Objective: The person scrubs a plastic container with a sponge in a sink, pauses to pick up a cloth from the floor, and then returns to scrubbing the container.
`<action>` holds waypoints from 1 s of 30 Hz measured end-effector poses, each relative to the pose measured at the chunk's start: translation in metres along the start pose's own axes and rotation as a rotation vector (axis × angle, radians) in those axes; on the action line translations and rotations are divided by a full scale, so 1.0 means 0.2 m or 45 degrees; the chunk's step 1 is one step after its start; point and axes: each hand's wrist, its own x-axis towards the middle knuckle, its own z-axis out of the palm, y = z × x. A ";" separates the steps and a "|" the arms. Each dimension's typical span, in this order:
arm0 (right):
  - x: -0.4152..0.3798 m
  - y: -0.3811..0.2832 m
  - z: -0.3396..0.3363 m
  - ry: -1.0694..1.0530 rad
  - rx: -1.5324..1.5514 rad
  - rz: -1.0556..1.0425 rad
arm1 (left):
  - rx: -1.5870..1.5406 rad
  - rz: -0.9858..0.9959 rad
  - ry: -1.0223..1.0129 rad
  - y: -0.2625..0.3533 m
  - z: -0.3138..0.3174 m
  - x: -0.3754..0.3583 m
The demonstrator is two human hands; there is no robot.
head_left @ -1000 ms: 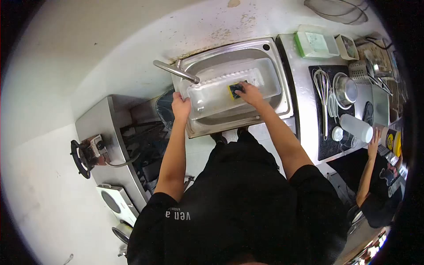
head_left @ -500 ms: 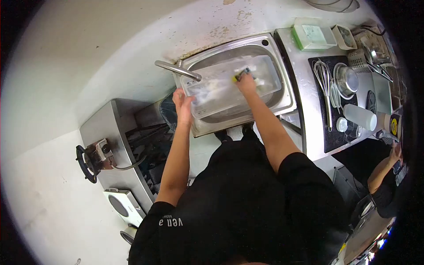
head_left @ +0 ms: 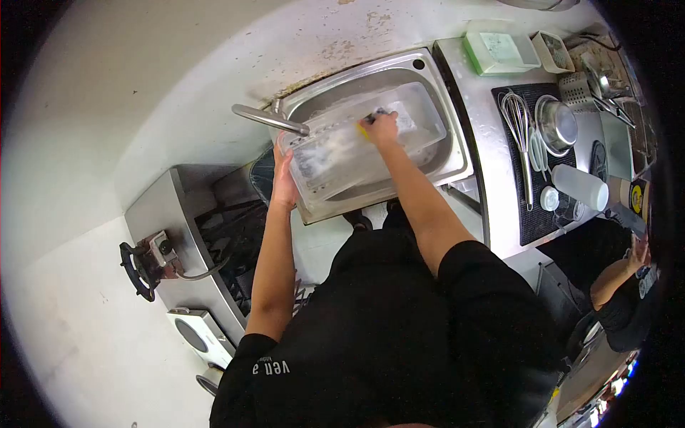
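Note:
A clear plastic tub (head_left: pixel 335 153), streaked with suds, lies tilted in the steel sink (head_left: pixel 457 153). My left hand (head_left: pixel 284 182) grips the tub's left end, under the tap (head_left: pixel 267 118). My right hand (head_left: pixel 382 128) is inside the tub near its far wall. It presses a yellow and dark sponge (head_left: pixel 367 123) against the plastic. Most of the sponge is hidden by my fingers.
Right of the sink, a black mat (head_left: pixel 524 207) holds a whisk (head_left: pixel 519 125), a metal bowl (head_left: pixel 556 125) and a white bottle (head_left: pixel 579 187). A green-lidded box (head_left: pixel 498 51) sits at the back. Another person's arm (head_left: pixel 610 274) is at the far right. A gas burner (head_left: pixel 146 260) stands left.
My right hand has moved the sponge from the tub's middle up and left along its far wall. My left hand has shifted lower on the tub's end. The tub looks soapier.

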 end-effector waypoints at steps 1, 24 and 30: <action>-0.03 -0.05 0.02 -0.025 -0.052 -0.119 | 0.152 0.068 0.046 0.03 0.03 -0.01; -0.26 -0.40 0.37 -0.147 0.188 -0.686 | 0.608 0.359 0.360 -0.07 0.08 0.01; -0.08 -0.11 0.21 -0.041 0.181 -0.496 | 0.675 0.361 0.438 -0.05 0.17 -0.08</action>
